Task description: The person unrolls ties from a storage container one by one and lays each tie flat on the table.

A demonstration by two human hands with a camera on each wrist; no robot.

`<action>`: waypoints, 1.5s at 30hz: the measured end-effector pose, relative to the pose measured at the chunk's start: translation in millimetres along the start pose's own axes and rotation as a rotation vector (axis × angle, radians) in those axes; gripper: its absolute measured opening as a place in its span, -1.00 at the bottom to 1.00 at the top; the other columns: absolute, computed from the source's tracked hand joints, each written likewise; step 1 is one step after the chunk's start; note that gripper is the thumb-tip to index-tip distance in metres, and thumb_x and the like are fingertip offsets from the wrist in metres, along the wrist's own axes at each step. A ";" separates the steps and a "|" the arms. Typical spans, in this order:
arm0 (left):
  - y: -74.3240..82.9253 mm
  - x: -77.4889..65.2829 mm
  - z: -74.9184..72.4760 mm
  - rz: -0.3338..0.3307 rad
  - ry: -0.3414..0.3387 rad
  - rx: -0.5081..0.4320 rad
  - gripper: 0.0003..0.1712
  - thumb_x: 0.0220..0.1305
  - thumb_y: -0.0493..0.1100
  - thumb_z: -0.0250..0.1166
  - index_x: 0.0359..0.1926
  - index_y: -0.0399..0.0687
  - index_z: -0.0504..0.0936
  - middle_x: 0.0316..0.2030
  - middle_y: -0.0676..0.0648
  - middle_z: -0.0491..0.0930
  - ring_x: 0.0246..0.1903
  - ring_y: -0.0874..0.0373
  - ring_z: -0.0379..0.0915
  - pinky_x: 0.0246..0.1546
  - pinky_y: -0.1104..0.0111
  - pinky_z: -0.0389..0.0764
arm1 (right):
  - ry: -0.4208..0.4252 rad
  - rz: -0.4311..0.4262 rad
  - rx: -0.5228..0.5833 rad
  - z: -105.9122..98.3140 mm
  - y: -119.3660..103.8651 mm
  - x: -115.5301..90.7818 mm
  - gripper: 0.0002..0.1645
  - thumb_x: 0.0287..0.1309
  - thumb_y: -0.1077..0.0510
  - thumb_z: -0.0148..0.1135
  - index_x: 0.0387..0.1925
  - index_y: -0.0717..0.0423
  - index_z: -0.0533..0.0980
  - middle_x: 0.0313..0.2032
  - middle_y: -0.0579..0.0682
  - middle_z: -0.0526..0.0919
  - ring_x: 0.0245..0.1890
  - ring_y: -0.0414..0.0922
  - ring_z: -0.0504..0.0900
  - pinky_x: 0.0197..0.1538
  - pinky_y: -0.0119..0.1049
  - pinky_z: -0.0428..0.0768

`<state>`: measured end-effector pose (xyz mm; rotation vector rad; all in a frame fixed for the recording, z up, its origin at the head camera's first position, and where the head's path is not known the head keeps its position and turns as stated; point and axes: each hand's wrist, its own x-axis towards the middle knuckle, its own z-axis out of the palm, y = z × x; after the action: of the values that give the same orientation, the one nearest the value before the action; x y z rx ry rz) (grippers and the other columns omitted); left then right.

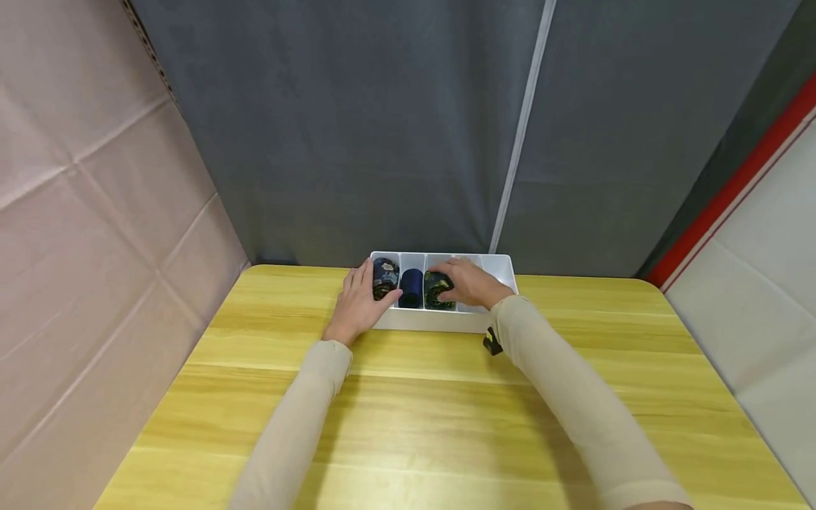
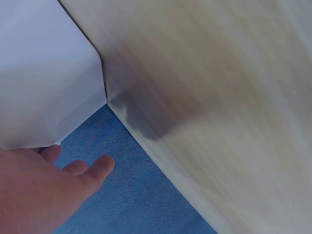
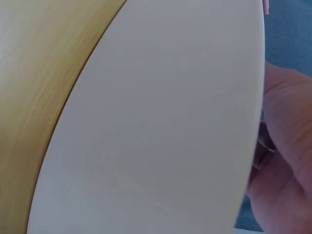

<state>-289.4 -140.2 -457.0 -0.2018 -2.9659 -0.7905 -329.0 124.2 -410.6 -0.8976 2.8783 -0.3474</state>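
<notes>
A white divided tray stands at the table's far edge. Three rolled cloths sit side by side in it: a dark floral roll, a plain navy roll and a dark green patterned roll. My left hand lies against the tray's left end, fingers straight and thumb near the floral roll. My right hand reaches into the tray and grips the green roll between fingers and thumb. The left wrist view has the left hand beside the tray's wall. The right hand shows behind the tray's wall.
The yellow wooden table stretches toward me. A grey curtain hangs right behind the tray, a beige panel stands at the left, and a red-edged panel at the right. A small black object sits under my right wrist.
</notes>
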 end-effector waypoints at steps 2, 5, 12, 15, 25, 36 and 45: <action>-0.5 -0.3 0.3 0.004 0.005 -0.004 0.22 0.31 0.58 0.00 0.65 0.00 -0.26 0.65 -0.11 -0.14 0.62 -0.22 -0.23 0.56 -0.16 -0.01 | 0.006 -0.006 0.012 1.2 -0.2 1.9 -0.24 0.23 0.06 0.45 0.42 0.01 0.40 0.37 0.12 0.51 0.38 0.13 0.46 0.44 0.04 0.42; -0.6 -0.9 0.4 0.008 0.016 -0.013 0.22 0.30 0.57 0.02 0.65 -0.01 -0.24 0.65 -0.11 -0.12 0.61 -0.20 -0.21 0.57 -0.14 0.00 | 0.024 -0.023 0.016 2.6 -0.2 3.9 -0.29 0.23 0.10 0.45 0.38 0.04 0.43 0.31 0.13 0.55 0.32 0.11 0.52 0.40 0.01 0.47; -0.2 -1.1 2.4 0.006 0.009 -0.020 0.22 0.31 0.57 0.03 0.65 0.01 -0.25 0.65 -0.08 -0.14 0.61 -0.17 -0.20 0.58 -0.10 0.00 | 0.046 -0.024 0.030 5.0 1.7 4.3 -0.36 0.23 0.12 0.44 0.31 0.04 0.45 0.25 0.15 0.57 0.25 0.08 0.57 0.38 0.00 0.50; 0.7 -1.0 2.5 0.004 0.005 -0.027 0.22 0.31 0.56 0.03 0.65 0.01 -0.25 0.65 -0.08 -0.15 0.61 -0.17 -0.21 0.58 -0.11 -0.01 | 0.047 -0.025 0.041 4.0 2.8 3.8 -0.38 0.24 0.12 0.44 0.30 0.03 0.45 0.26 0.14 0.57 0.26 0.08 0.56 0.38 0.00 0.50; 2.9 0.4 2.6 0.002 -0.003 -0.034 0.22 0.31 0.58 0.01 0.65 0.03 -0.26 0.65 -0.06 -0.16 0.62 -0.15 -0.23 0.57 -0.12 0.01 | 0.012 -0.003 0.028 -11.7 2.5 -3.0 -0.21 0.27 0.09 0.41 0.47 -0.17 0.33 0.16 0.16 0.52 0.02 0.04 0.62 0.25 -0.01 0.62; 0.8 5.0 5.8 0.013 0.007 -0.053 0.22 0.31 0.56 0.05 0.65 0.01 -0.23 0.64 -0.07 -0.13 0.61 -0.15 -0.19 0.58 -0.09 0.00 | -0.029 0.006 -0.030 -19.1 -3.2 -4.7 -0.30 0.35 0.11 0.31 0.45 -0.36 0.37 0.07 0.12 0.46 -0.39 -0.08 0.61 -0.09 -0.15 0.74; -0.3 5.2 10.1 0.009 0.005 -0.058 0.22 0.29 0.57 0.05 0.66 0.04 -0.25 0.65 -0.05 -0.14 0.61 -0.13 -0.18 0.58 -0.09 0.03 | -0.058 0.029 -0.038 -25.9 -4.6 -4.9 -0.37 0.37 0.05 0.27 0.42 -0.33 0.38 0.10 0.18 0.46 -0.31 -0.03 0.63 0.00 -0.07 0.73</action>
<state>-294.9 -134.8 -465.4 -0.2152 -2.9380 -0.8759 -326.8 128.1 -384.2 -0.8568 2.8507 -0.2606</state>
